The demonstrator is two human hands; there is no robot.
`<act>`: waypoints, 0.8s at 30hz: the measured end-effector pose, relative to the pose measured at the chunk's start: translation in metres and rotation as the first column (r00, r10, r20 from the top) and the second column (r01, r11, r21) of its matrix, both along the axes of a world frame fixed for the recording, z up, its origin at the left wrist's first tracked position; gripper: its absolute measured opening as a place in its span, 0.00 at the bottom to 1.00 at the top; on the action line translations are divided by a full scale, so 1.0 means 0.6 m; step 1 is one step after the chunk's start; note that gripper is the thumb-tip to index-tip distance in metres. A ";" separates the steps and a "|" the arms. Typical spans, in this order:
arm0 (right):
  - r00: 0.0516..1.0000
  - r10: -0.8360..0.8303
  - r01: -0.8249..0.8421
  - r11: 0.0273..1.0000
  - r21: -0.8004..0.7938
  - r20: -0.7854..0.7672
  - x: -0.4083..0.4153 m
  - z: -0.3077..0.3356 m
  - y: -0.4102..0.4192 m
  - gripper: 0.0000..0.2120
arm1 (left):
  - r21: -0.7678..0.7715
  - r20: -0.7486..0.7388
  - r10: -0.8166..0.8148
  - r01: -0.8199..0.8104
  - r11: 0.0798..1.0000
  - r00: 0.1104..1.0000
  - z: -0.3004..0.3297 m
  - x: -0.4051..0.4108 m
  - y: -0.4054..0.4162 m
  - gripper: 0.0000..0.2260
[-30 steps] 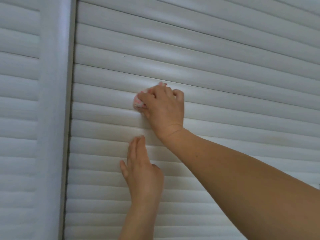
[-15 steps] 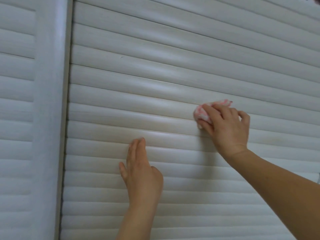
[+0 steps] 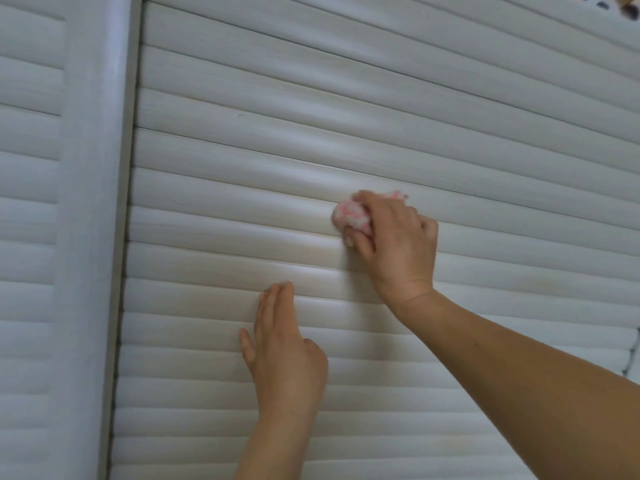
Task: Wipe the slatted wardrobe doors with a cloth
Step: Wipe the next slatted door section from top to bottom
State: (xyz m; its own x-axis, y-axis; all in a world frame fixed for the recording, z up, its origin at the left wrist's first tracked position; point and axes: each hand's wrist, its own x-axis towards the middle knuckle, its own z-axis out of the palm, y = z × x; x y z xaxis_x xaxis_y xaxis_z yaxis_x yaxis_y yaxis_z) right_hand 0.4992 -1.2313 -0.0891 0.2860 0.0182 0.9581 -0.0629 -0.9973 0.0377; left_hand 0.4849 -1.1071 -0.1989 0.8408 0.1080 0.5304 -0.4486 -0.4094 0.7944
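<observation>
A white slatted wardrobe door (image 3: 346,109) fills most of the view. My right hand (image 3: 394,244) grips a bunched pink-and-white cloth (image 3: 349,214) and presses it against a slat near the middle of the door. Most of the cloth is hidden under my fingers. Lower and to the left, my left hand (image 3: 284,348) lies flat on the slats with its fingers straight and pointing up.
A wide white frame post (image 3: 90,202) runs top to bottom at the left, with a second slatted door (image 3: 27,168) beyond it. A dark gap (image 3: 126,220) separates post and door. Something patterned shows at the top right corner (image 3: 620,3).
My right hand with the cloth swept right along the slat, then came back a little to the left. My left hand has stayed flat in the same place.
</observation>
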 end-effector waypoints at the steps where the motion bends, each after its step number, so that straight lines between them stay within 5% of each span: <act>1: 0.999 0.016 -0.020 0.992 0.126 0.030 -0.006 0.005 -0.013 0.16 | -0.007 0.001 -0.004 0.004 1.000 1.000 0.000 0.000 -0.001 0.34; 4: 0.989 -0.026 -0.049 0.874 0.484 0.148 -0.005 0.028 -0.042 0.13 | -0.020 0.003 -0.008 0.008 1.000 1.000 0.000 0.003 -0.004 0.34; 6: 0.990 -0.030 -0.045 0.863 0.503 0.139 0.006 0.035 -0.033 0.11 | -0.004 0.006 0.001 -0.001 1.000 1.000 -0.003 0.003 -0.005 0.34; 12: 1.000 0.024 -0.022 0.992 0.126 -0.011 0.020 -0.016 0.020 0.12 | -0.005 0.053 0.019 -0.019 1.000 0.998 -0.011 0.010 -0.009 0.34; 17: 0.998 -0.036 0.026 0.987 -0.160 -0.055 -0.004 -0.067 -0.015 0.17 | 0.029 0.043 0.022 -0.023 0.999 0.999 -0.005 0.006 -0.001 0.34; 24: 0.998 -0.050 0.047 0.993 -0.109 -0.023 -0.007 -0.069 0.004 0.17 | 0.120 0.044 0.016 -0.021 0.993 0.999 -0.002 0.009 0.021 0.34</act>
State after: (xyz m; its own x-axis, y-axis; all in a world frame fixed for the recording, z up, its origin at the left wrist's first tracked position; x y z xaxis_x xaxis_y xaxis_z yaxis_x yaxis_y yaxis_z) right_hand 0.4952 -1.2291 -0.1308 0.3137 0.1071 0.9434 -0.1085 -0.9831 0.1477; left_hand 0.4904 -1.0946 -0.2000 0.8157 0.0562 0.5757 -0.4726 -0.5092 0.7193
